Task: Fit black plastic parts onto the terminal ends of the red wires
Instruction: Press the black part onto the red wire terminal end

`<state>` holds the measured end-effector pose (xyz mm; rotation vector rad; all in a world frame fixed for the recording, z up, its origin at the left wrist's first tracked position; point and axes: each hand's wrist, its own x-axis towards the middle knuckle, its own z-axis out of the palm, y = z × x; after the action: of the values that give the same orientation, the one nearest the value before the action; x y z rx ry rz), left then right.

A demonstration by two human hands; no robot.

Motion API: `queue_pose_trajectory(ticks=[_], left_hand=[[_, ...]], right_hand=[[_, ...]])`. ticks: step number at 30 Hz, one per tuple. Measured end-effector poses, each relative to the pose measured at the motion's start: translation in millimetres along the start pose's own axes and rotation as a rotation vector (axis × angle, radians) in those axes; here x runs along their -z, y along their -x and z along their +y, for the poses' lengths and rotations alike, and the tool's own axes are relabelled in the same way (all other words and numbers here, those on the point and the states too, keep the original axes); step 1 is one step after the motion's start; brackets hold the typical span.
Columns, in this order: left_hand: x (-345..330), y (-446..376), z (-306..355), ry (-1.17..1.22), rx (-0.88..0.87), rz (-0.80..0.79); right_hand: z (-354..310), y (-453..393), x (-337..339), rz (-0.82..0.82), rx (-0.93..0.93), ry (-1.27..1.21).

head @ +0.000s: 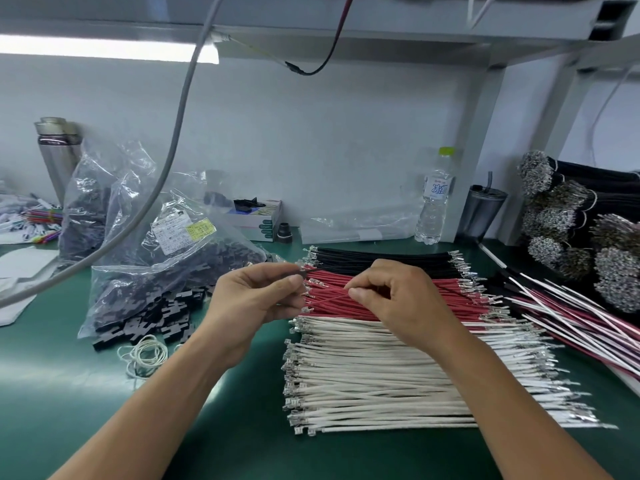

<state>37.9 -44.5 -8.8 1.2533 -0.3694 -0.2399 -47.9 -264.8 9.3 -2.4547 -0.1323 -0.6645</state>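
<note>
- My left hand (254,297) pinches a small dark piece, thumb and forefinger curled on it; too small to tell if it's a black plastic part.
- My right hand (398,299) pinches a single red wire (329,298) between thumb and forefinger; it runs leftward toward the left fingertips.
- Whether the wire end touches the dark piece: cannot tell.
- Both hands sit above the red wires (408,294), laid flat mid-table, metal terminals at both ends.
- Black wires (381,261) lie just behind the red, toward the back edge; white wires (381,375) just in front, toward the near edge.
- Clear bag (166,271) of black plastic parts (156,323) at the left side, some parts spilled onto the green table (69,393) near it.
- Rubber bands (145,353) just in front of the bag.
- Water bottle (434,199) at the back edge.
- Bundled dark wires (571,216) stacked at the right edge.
</note>
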Motion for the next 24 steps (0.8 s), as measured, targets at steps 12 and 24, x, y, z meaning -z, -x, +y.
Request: queue_pose_trajectory(ticks=[12,24], left_hand=[[1.5,1.9,3.5,-0.014,0.05,-0.056],[3.6,1.1,5.1,0.143,0.095,-0.158]], right_hand=[[-20.8,6.3,-9.0,0.239,0.209,0.257],[-18.8,6.1,-13.4,0.263,0.154,0.11]])
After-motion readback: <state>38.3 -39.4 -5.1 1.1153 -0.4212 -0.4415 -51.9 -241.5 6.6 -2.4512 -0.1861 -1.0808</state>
